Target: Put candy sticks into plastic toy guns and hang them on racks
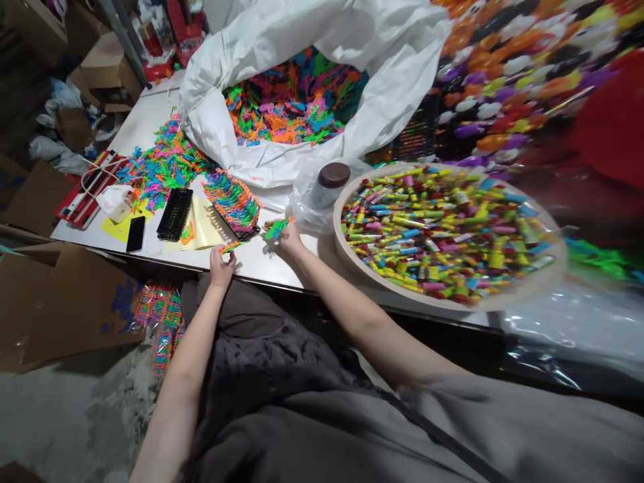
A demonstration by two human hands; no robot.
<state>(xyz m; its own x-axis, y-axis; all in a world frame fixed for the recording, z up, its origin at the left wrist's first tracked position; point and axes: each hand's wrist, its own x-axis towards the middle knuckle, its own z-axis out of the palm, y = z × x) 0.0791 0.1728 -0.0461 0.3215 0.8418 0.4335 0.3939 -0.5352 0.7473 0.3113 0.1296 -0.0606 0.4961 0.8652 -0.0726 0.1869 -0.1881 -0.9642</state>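
1. My left hand (pixel 220 270), at the table's near edge, pinches a small orange piece (pixel 231 247) between thumb and fingers.
2. My right hand (pixel 290 237) is closed on a few green pieces (pixel 274 230) above the white table (pixel 274 267) (how many, I can't tell).
3. Between my hands and a little beyond them sits a black tray (pixel 248 235), lined with rows of coloured pieces (pixel 230 198).
4. Left of that tray lie a black rack (pixel 174 213) and, nearer the edge, a phone (pixel 135 234) (its screen dark).
5. To my right stands a round tub (pixel 347 247), full of small coloured tubes (pixel 427 231); a dark-lidded jar (pixel 333 177) is just beside its rim.
6. Farther off, a loose heap (pixel 168 157) of similar coloured pieces spreads over the table, against a white sack (pixel 402 87), its mouth wide open on many more.
7. Farthest, at the upper left, are cardboard boxes (pixel 109 66).
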